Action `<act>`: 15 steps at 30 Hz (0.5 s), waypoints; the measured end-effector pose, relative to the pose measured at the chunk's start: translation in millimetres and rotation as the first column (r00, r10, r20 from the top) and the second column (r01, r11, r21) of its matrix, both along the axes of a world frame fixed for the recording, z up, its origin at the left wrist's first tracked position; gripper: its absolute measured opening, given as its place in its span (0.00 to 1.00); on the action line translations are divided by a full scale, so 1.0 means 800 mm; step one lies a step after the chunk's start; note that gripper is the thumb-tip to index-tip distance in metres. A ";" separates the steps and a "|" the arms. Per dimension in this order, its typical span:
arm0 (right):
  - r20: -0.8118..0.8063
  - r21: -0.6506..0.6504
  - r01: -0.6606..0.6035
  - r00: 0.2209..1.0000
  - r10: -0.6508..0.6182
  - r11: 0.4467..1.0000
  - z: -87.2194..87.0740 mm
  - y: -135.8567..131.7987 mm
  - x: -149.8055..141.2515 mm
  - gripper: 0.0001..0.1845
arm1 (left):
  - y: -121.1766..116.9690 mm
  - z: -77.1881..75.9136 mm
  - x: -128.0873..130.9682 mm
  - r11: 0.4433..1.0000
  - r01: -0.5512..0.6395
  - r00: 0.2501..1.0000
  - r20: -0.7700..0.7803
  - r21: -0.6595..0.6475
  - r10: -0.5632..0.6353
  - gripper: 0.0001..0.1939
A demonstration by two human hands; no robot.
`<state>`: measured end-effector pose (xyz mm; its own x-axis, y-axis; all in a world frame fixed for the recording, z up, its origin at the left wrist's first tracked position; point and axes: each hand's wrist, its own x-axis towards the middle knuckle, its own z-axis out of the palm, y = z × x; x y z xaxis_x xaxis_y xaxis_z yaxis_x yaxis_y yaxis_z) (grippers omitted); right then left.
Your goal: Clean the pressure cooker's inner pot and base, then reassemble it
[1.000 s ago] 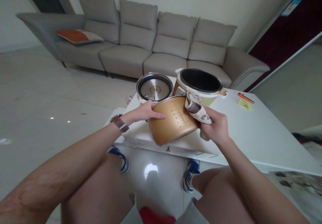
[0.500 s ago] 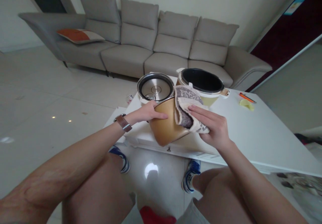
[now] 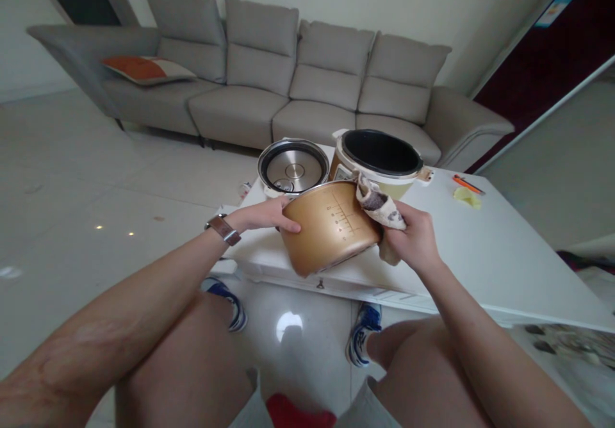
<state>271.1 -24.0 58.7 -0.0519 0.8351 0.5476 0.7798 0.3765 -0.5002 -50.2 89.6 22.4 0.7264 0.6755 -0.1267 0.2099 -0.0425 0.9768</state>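
A gold-coloured inner cooking pot (image 3: 321,232) with printed level marks is held tilted over the front edge of the white table. My left hand (image 3: 271,215) grips its left side, thumb on the outer wall and the other fingers hidden behind. My right hand (image 3: 414,232) is closed on a grey and cream patterned cloth (image 3: 382,209), which is pressed around the pot's right side near the rim. Just behind the pot stand the cooker body (image 3: 384,152), its dark inside showing, and a round lid (image 3: 294,170) with its metal inner face up.
On the white table (image 3: 500,255), an orange-handled tool (image 3: 467,185) and a pale yellow piece (image 3: 466,197) lie at the right. A grey sofa (image 3: 317,117) stands behind. A drawer knob (image 3: 321,284) sticks out of the table front.
My right hand has moved the cloth from the pot's front wall round to its right side, uncovering the level marks. My left hand keeps its hold.
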 end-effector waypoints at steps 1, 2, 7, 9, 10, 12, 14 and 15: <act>0.002 -0.002 0.003 1.000 -0.003 1.000 -0.001 0.000 0.000 0.20 | 0.000 -0.002 -0.001 1.000 -0.013 1.000 0.008 -0.003 0.013 0.33; 0.007 -0.003 0.006 1.000 -0.006 1.000 -0.002 0.001 0.000 0.20 | -0.002 -0.004 0.000 0.999 -0.034 0.999 0.009 -0.009 0.034 0.33; 0.075 0.074 -0.050 0.996 0.044 0.996 -0.008 0.001 0.004 0.26 | -0.017 0.004 0.012 0.992 -0.119 0.993 -0.027 -0.052 0.118 0.34; 0.138 0.128 -0.125 0.985 0.107 0.984 -0.007 -0.003 0.003 0.30 | -0.021 0.010 0.017 0.991 -0.115 0.993 -0.011 -0.065 0.114 0.34; 0.180 0.149 -0.165 0.974 0.137 0.975 -0.005 -0.006 0.001 0.31 | -0.023 0.012 0.019 0.992 -0.108 0.994 0.010 -0.064 0.109 0.33; 0.278 0.164 -0.251 0.940 0.199 0.954 0.002 -0.013 -0.005 0.32 | -0.023 0.016 0.023 0.994 -0.101 0.993 0.050 -0.043 0.103 0.33; 0.373 0.152 -0.348 0.887 0.272 0.925 0.011 -0.021 -0.014 0.30 | -0.022 0.017 0.026 0.994 -0.111 0.993 0.045 -0.010 0.112 0.32; 0.409 0.144 -0.394 0.859 0.308 0.908 0.016 -0.025 -0.018 0.29 | -0.021 0.017 0.027 0.993 -0.120 0.992 0.025 0.007 0.120 0.31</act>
